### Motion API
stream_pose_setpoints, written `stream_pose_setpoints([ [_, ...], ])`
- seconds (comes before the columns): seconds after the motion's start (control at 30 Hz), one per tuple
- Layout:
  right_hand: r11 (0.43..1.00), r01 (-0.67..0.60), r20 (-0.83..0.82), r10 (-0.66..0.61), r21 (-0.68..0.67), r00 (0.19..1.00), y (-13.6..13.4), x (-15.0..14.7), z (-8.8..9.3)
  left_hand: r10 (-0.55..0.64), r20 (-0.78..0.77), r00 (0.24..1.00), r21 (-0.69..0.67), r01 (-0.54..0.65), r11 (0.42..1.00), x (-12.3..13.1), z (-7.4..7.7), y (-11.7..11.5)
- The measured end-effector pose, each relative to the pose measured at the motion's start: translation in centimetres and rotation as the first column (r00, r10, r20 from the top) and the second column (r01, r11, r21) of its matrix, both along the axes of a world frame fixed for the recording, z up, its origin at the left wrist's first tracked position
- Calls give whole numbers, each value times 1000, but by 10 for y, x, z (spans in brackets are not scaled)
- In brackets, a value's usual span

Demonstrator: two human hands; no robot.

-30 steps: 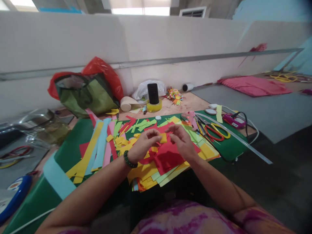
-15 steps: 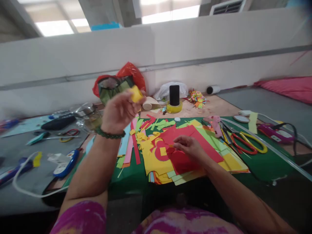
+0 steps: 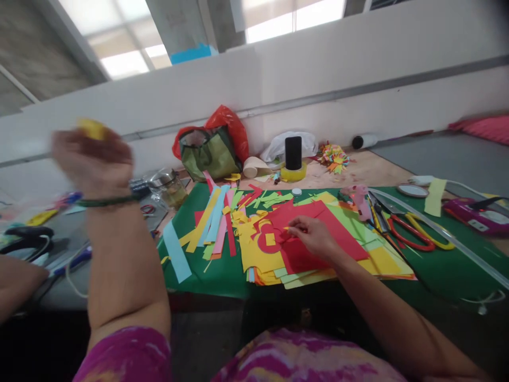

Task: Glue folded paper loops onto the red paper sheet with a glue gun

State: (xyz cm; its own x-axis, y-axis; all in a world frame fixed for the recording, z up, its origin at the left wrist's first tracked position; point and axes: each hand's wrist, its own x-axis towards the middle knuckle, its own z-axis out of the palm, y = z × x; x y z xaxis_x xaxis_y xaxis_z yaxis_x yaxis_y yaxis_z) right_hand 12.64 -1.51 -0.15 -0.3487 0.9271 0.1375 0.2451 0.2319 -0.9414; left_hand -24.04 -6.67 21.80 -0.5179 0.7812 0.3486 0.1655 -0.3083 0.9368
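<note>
My left hand (image 3: 95,159) is raised at the left, blurred, with its fingers closed around a small yellow piece (image 3: 92,129); I cannot tell its exact kind. My right hand (image 3: 314,234) rests low over the red paper sheets (image 3: 338,233), thumb and fingers pinched on what looks like a small yellow paper piece (image 3: 287,228). Left of these fingertips lies a yellow sheet (image 3: 258,260) with a red rounded cut-out (image 3: 263,241) on it, bearing a yellow square (image 3: 270,239). Small folded yellow pieces (image 3: 238,216) lie just behind.
Scissors (image 3: 413,233) and a pink glue gun (image 3: 360,201) lie on the right. Paper strips (image 3: 177,252) spread across the green mat (image 3: 222,281). A phone (image 3: 293,153) stands in a tape roll (image 3: 294,173). Another person's arm (image 3: 19,286) shows at far left.
My left hand has moved left and up with the yellow piece. My right hand stays over the red paper. The view has turned left, and another person's arm has come into sight.
</note>
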Motion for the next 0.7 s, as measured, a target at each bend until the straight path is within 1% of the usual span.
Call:
stream_pose_setpoints([
  [0.03, 1000, 0, -30, 0, 20, 1000, 0, 1, 6, -66, 7, 998, 14, 66, 998, 13, -12, 9],
  [0.07, 999, -2, -55, 5, 43, 998, -1, 2, 12, -163, -5, 987, -84, 162, 983, 27, -27, 19],
  [0.1, 998, -9, -78, 14, 64, 997, -1, 2, 20, -278, -30, 960, -264, 261, 929, 41, -44, 29],
  [0.13, 996, -22, -98, 30, 81, 995, 0, 2, 27, -333, -35, 942, -357, 299, 885, 54, -63, 39],
  [0.2, 992, -65, -129, 78, 105, 988, 2, -2, 43, -411, -41, 911, -485, 342, 805, 71, -100, 55],
  [0.27, 987, -125, -169, 141, 98, 976, 7, -13, 55, -468, -47, 883, -573, 360, 737, 75, -130, 65],
  [0.3, 984, -158, -191, 171, 82, 967, 11, -22, 58, -493, -48, 869, -608, 366, 705, 73, -141, 69],
  [0.37, 976, -213, -213, 217, 40, 953, 20, -44, 60, -529, -54, 847, -654, 370, 660, 64, -157, 74],
  [0.43, 971, -239, -184, 234, -5, 955, 31, -68, 56, -547, -66, 835, -664, 372, 649, 54, -167, 77],
  [0.5, 967, -250, -126, 243, -42, 962, 42, -90, 49, -555, -80, 828, -649, 379, 660, 47, -175, 79],
  [0.57, 965, -256, -86, 250, -65, 964, 51, -103, 42, -553, -97, 827, -625, 382, 681, 42, -182, 80],
  [0.63, 964, -257, -62, 252, -76, 966, 57, -109, 38, -522, -128, 843, -589, 359, 724, 38, -188, 80],
  [0.7, 966, -246, -47, 243, -75, 969, 61, -109, 37, -457, -167, 874, -531, 310, 789, 36, -192, 81],
])
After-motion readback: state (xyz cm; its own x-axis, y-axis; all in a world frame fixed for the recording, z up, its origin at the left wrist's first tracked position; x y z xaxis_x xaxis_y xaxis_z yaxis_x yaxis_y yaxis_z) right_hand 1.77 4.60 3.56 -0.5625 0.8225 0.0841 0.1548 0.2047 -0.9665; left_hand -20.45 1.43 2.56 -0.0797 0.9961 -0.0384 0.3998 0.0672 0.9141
